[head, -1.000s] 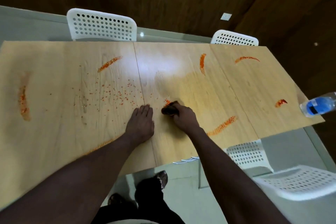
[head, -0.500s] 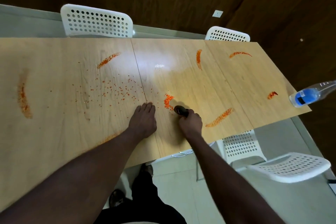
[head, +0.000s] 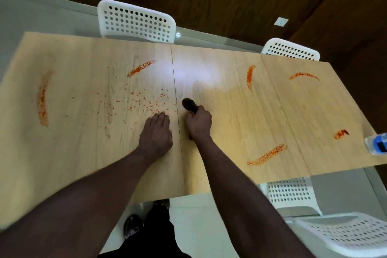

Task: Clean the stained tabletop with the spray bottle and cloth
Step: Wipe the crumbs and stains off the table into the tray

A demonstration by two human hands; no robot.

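Observation:
A light wooden tabletop [head: 230, 132] carries orange-red smears and a scatter of small orange specks [head: 146, 104]. My right hand [head: 199, 122] grips a dark bunched cloth [head: 189, 104] and presses it on the table just right of the panel seam. My left hand [head: 157, 132] rests flat on the table beside it, fingers straight, at the edge of the specks. A clear bottle with a blue label [head: 377, 144] lies at the table's right edge, partly cut off. Smears remain at far left [head: 41, 102], upper middle [head: 141, 68], and on the right [head: 267, 155].
White perforated chairs stand behind the table [head: 136, 21], [head: 290, 49] and at the near right [head: 343, 234]. The table's near edge runs just in front of my legs and shoes [head: 134, 226]. Dark wood wall panels rise behind.
My right hand with the cloth has slid up and left toward the seam, and the orange blob seen ahead of it half a second ago is gone. My left hand stays planted.

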